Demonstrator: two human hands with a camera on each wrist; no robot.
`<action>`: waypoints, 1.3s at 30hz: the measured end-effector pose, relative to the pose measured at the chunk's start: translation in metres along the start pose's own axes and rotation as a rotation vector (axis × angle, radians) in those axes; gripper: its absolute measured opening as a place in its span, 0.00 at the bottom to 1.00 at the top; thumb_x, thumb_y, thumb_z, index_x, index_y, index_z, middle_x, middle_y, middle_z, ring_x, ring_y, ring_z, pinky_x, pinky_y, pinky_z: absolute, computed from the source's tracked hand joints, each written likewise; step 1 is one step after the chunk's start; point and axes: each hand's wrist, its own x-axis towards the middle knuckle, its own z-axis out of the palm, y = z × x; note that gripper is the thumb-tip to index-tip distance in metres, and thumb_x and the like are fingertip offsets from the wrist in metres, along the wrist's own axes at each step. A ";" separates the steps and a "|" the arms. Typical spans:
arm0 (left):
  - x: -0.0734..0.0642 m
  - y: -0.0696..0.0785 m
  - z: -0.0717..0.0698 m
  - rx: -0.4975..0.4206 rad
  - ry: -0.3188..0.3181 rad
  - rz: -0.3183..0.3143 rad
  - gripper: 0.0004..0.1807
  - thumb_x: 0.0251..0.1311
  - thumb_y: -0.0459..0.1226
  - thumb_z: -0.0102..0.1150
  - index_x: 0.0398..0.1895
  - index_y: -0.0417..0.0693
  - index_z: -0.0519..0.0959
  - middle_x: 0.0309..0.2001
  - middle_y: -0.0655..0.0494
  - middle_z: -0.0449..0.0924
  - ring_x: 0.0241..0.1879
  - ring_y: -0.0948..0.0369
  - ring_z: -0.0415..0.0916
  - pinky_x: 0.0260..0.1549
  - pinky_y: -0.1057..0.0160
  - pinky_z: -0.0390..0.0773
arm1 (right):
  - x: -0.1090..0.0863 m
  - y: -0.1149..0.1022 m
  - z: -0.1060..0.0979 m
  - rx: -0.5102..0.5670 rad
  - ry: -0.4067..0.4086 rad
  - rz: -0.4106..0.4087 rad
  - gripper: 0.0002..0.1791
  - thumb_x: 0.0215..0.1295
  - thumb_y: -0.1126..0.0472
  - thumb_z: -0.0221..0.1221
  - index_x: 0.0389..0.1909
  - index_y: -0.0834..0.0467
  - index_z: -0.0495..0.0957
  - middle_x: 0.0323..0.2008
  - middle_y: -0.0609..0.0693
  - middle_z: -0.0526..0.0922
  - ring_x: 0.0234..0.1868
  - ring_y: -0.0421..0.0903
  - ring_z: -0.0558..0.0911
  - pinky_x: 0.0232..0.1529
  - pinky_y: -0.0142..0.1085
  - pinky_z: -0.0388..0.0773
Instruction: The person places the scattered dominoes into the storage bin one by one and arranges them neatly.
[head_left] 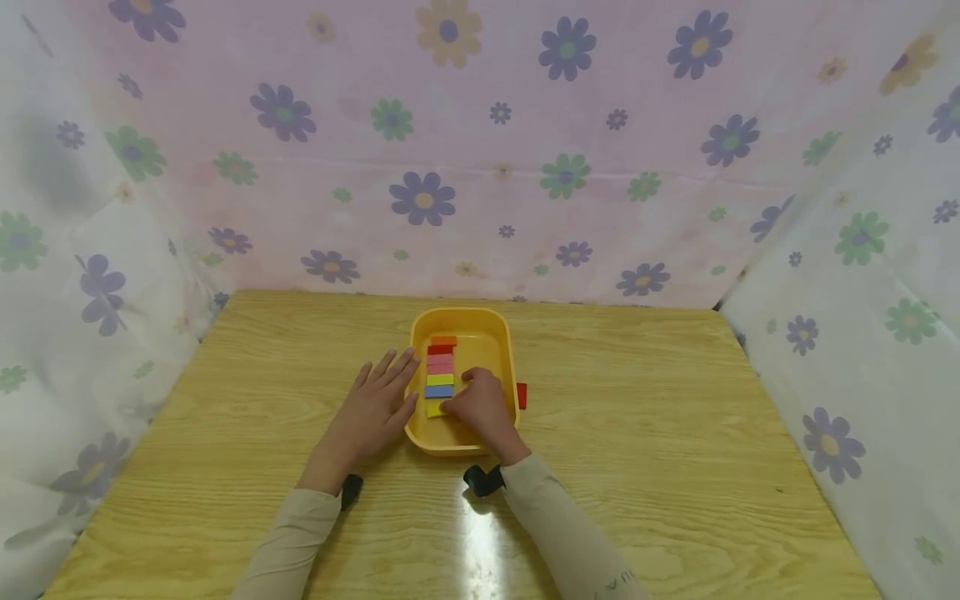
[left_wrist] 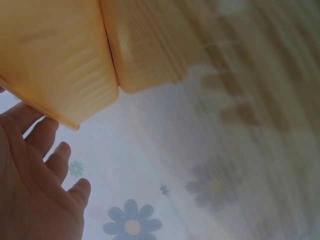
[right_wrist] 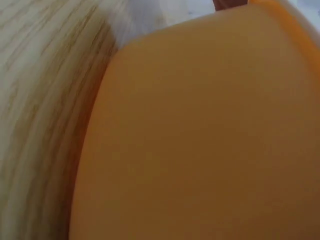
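Note:
A yellow-orange plastic tray (head_left: 462, 450) stands on the wooden table. Inside, along its left side, lies a column of small flat blocks: an orange block (head_left: 444, 341), a red block (head_left: 441, 350), pink blocks (head_left: 440, 364), a yellow block (head_left: 439, 380) and a blue block (head_left: 438, 391). Nearest me is another yellow block (head_left: 434, 409), slightly askew, which my right hand (head_left: 487, 410) pinches from its right end; the grip is partly hidden. My left hand (head_left: 378, 408) touches the tray's left rim with extended fingers, seen also in the left wrist view beside the tray wall (left_wrist: 55, 55).
Just outside the tray's right wall, a red block (head_left: 522, 395) lies on the table (head_left: 637, 433). Black wrist-camera parts (head_left: 482, 481) show below the right wrist. Flower-patterned curtains (head_left: 495, 225) enclose the back and both sides.

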 end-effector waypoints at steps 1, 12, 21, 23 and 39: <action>0.000 0.000 0.000 0.000 0.000 0.001 0.33 0.77 0.48 0.48 0.80 0.48 0.58 0.81 0.53 0.53 0.81 0.47 0.45 0.77 0.37 0.43 | 0.001 -0.001 0.000 -0.013 0.004 0.006 0.34 0.49 0.63 0.76 0.57 0.72 0.76 0.50 0.63 0.84 0.42 0.53 0.81 0.52 0.47 0.82; 0.001 -0.001 0.000 0.013 0.017 0.009 0.33 0.76 0.47 0.49 0.79 0.46 0.59 0.80 0.51 0.54 0.80 0.45 0.47 0.75 0.35 0.45 | 0.007 -0.006 0.001 -0.038 -0.003 -0.019 0.38 0.49 0.63 0.76 0.59 0.74 0.73 0.55 0.67 0.80 0.49 0.57 0.79 0.58 0.51 0.79; -0.001 0.001 -0.001 -0.004 0.029 0.012 0.33 0.76 0.46 0.49 0.79 0.45 0.60 0.80 0.50 0.55 0.80 0.45 0.47 0.75 0.35 0.45 | 0.010 -0.002 0.005 -0.048 0.006 -0.007 0.36 0.52 0.62 0.74 0.60 0.71 0.71 0.55 0.66 0.80 0.48 0.56 0.78 0.57 0.50 0.79; 0.000 0.002 0.000 0.000 0.033 0.017 0.33 0.76 0.46 0.49 0.79 0.45 0.60 0.80 0.50 0.55 0.80 0.44 0.47 0.75 0.35 0.45 | 0.011 -0.002 0.005 -0.060 0.012 0.001 0.36 0.52 0.62 0.74 0.60 0.70 0.71 0.55 0.65 0.80 0.48 0.56 0.78 0.57 0.49 0.79; 0.000 0.002 0.002 -0.009 0.019 -0.002 0.33 0.76 0.47 0.49 0.80 0.46 0.59 0.80 0.52 0.55 0.81 0.47 0.45 0.76 0.36 0.44 | 0.009 0.001 0.005 -0.074 0.031 -0.008 0.33 0.61 0.55 0.70 0.59 0.71 0.71 0.54 0.66 0.81 0.47 0.56 0.79 0.54 0.50 0.80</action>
